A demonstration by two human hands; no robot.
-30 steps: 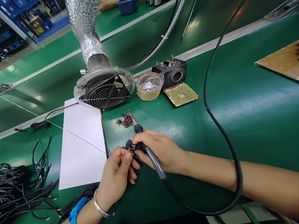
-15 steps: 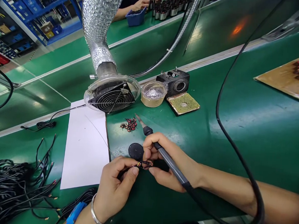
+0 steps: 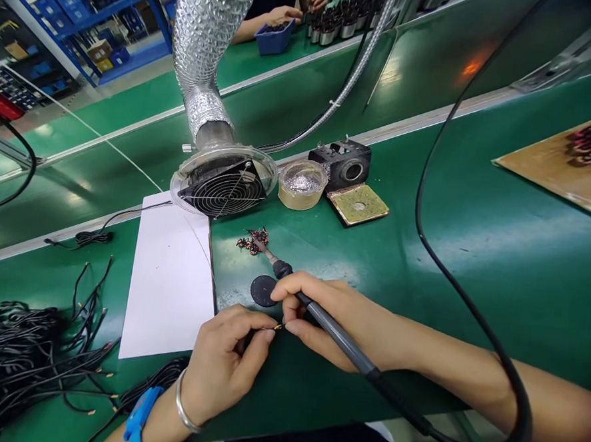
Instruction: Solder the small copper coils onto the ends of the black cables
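My right hand point(image 3: 337, 320) is closed round a soldering iron point(image 3: 320, 314), whose tip points up-left over a small heap of red and black wound coils point(image 3: 254, 240). Its thumb and fingers also pinch a small part against my left hand. My left hand point(image 3: 227, 360) pinches the end of a thin wire point(image 3: 275, 327) with a bared orange tip, just below a black round pad point(image 3: 262, 290) on the green bench. The two hands meet fingertip to fingertip.
A fume-extractor fan point(image 3: 223, 188) on a foil duct stands behind, next to a solder pot point(image 3: 302, 183), an iron stand point(image 3: 346, 163) and a sponge point(image 3: 359, 203). A white sheet point(image 3: 168, 286) lies left, black cables point(image 3: 27, 358) far left. Another person's hand point(image 3: 281, 13) is at a blue bin.
The small coil seen between the fingers half a second ago is now hidden in my right fingers. The iron's tip has swung left over the coil heap. My hands have drawn slightly closer together.
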